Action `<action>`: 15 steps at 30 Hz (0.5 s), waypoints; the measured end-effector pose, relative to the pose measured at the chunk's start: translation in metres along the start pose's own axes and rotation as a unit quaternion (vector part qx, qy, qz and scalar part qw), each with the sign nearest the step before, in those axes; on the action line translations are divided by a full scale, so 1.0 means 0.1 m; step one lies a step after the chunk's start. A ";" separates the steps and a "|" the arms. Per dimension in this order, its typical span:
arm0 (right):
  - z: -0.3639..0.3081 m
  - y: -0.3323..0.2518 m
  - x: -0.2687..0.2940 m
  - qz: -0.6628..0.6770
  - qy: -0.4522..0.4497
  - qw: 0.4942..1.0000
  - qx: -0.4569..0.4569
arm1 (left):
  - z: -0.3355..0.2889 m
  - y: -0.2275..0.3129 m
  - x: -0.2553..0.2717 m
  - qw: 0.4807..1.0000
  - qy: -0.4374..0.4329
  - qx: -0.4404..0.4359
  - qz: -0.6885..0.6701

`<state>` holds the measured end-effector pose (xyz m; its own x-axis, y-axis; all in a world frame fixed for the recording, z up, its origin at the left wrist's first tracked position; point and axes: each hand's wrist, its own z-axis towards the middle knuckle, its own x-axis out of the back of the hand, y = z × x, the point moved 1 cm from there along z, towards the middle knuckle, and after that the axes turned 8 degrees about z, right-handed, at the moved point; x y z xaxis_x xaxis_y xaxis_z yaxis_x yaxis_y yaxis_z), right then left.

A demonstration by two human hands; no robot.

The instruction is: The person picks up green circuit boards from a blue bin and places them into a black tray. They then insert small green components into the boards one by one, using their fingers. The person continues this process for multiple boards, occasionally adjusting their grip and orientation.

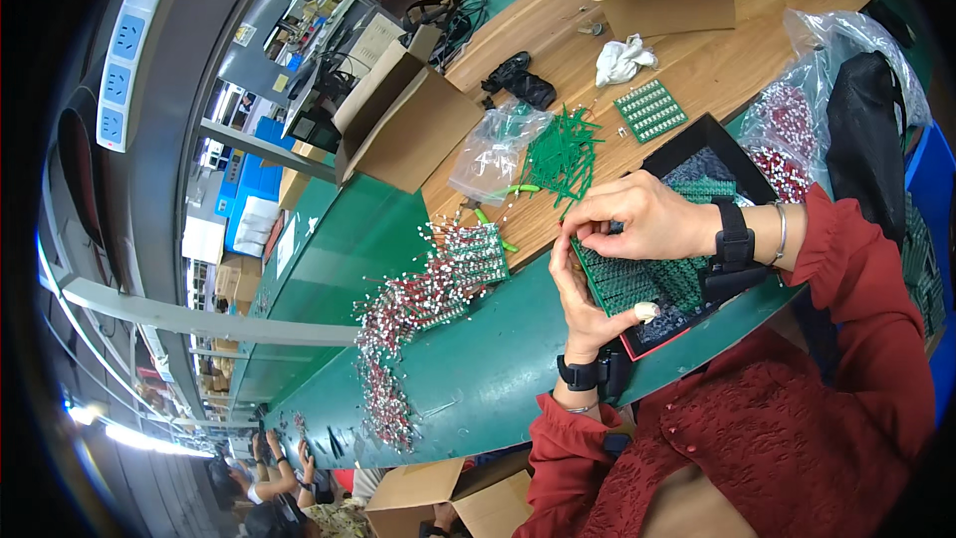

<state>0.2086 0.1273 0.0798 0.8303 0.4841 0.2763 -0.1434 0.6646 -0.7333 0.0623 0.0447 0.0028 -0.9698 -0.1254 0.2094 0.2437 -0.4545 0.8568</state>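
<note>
My left hand [581, 311] grips the left edge of a green circuit board panel [637, 284]; its thumb, wearing a pale finger cover, lies toward the near side. My right hand [637, 217] is bent over the panel's far left corner, thumb and fingers pinched together. Whatever sits between those fingertips is hidden. The panel rests over a black box [759, 171] with a red near edge, where more green boards and dark grey lining show. Just left of my hands, boards [485, 251] lie under a heap of red-and-white wired parts [398, 324].
Green strips [564, 151], a clear plastic bag [501, 147] and green-handled pliers [495, 227] lie beyond my hands. Another board panel [650, 110] and a white cloth [624, 61] are farther back. Cardboard boxes [662, 0] stand on the wooden surface. Other people's hands [284, 473] show at lower left.
</note>
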 end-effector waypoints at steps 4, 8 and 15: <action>0.01 -0.02 0.09 0.048 0.000 0.999 -0.027 | 0.00 -0.02 0.00 1.000 -0.004 -0.001 -0.020; 0.00 -0.05 0.15 0.083 -0.002 0.995 -0.049 | -0.01 -0.06 0.00 0.999 0.005 0.008 -0.035; -0.02 -0.05 0.07 0.101 -0.038 0.993 -0.051 | -0.02 -0.06 0.02 1.000 -0.005 0.004 -0.003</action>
<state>0.2159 0.1265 0.0839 0.7460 0.6463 0.1606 -0.2445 0.4901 -0.8367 0.0590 0.0454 -0.0028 -0.9712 -0.1146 0.2087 0.2380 -0.4480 0.8618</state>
